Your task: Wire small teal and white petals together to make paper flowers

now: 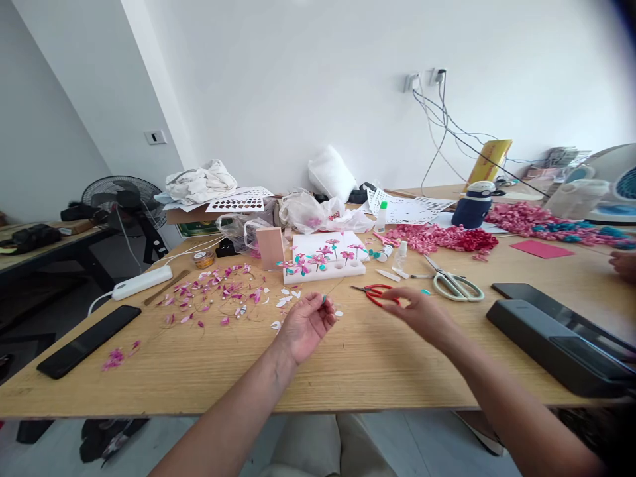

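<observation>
My left hand (304, 323) hovers over the wooden table (348, 371), thumb and fingers pinched on a tiny teal piece (323, 299) with a thin wire running up from it. My right hand (420, 310) reaches out palm down, fingers curled over the small red-handled scissors (373, 292), touching their handles. White petal pieces (288, 295) lie scattered just beyond my left hand. A white foam block (325, 265) with pink and teal flowers stuck in it stands behind them.
Large pale-handled scissors (454, 285) and glue bottles (382, 254) lie right of the block. Loose pink petals (213, 291), a black phone (89, 340) and a power strip (142, 283) lie left. A black case (556, 334) sits right. Another person's hand (623, 264) shows at the right edge.
</observation>
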The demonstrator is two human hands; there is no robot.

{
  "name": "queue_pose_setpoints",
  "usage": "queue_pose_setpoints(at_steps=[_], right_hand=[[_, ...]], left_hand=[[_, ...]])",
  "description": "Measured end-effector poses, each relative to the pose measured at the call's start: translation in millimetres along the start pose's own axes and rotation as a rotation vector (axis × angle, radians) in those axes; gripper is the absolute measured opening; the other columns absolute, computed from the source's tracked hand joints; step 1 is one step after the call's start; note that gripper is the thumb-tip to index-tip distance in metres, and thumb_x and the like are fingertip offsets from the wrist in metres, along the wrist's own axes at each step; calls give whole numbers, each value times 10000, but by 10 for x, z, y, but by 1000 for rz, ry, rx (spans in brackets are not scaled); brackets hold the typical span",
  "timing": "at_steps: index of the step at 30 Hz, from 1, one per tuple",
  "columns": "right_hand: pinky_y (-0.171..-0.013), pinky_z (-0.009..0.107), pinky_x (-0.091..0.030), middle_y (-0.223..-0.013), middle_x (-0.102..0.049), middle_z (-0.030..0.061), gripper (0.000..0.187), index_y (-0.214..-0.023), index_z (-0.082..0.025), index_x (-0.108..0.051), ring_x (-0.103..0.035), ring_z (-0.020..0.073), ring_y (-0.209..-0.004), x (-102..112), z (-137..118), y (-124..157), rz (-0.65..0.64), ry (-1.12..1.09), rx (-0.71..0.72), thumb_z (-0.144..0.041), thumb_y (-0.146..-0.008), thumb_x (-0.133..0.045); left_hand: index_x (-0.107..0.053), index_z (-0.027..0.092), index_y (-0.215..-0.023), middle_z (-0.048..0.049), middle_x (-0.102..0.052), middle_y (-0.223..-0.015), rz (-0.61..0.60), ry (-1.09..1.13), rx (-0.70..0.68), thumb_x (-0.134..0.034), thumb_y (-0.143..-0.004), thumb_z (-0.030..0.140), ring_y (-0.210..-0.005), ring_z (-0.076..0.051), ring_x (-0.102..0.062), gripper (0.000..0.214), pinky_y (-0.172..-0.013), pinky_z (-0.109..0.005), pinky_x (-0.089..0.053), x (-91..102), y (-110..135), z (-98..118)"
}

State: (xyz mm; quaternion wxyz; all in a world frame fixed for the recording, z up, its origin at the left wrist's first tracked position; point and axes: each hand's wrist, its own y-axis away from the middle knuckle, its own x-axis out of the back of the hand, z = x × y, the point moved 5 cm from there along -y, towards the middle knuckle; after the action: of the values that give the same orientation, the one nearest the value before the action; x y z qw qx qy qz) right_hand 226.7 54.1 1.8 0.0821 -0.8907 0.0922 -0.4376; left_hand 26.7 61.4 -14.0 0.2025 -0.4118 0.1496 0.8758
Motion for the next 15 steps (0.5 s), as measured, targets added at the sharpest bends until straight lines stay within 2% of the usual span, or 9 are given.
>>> queue_pose_setpoints(at_steps=[2, 5, 10, 15], right_hand=[[-576, 276, -365, -786, -632, 57, 219, -801, -208, -622, -558, 202, -689, 140, 89, -129, 60, 229, -67, -337, -732, -458], [-556, 269, -342, -747, -627, 77, 225, -773, -191, -620, -561, 205, -696, 77, 146, -329, -20, 415, -81, -319, -757, -436], [-564, 275, -331, -807, -625, 108, 201, -725, -165, -615, -561, 225, -753, -260, 181, -578, -168, 489, -9, -326, -736, -494], [-611, 282, -341, -844, -621, 121, 186, -741, -156, -611, -559, 224, -797, -345, 230, -700, -251, 539, 27, -300, -748, -493]], left_hand=[[-546, 121, -671, -5, -556, -672, 34, 9, -9, -616, -687, 155, -611, -61, -536, 79, -557, -158, -443, 39, -10, 22], [-559, 113, -675, -13, -562, -663, 62, 29, -22, -631, -674, 144, -603, -61, -541, 78, -545, -147, -454, 46, -19, 13], [-581, 87, -664, -46, -593, -674, 124, 91, -42, -612, -684, 89, -579, -57, -560, 37, -530, -118, -477, 14, -21, 20], [-605, 65, -665, -80, -628, -713, 256, 86, -51, -554, -722, 44, -572, -53, -584, 79, -547, -98, -498, 76, -17, 82]])
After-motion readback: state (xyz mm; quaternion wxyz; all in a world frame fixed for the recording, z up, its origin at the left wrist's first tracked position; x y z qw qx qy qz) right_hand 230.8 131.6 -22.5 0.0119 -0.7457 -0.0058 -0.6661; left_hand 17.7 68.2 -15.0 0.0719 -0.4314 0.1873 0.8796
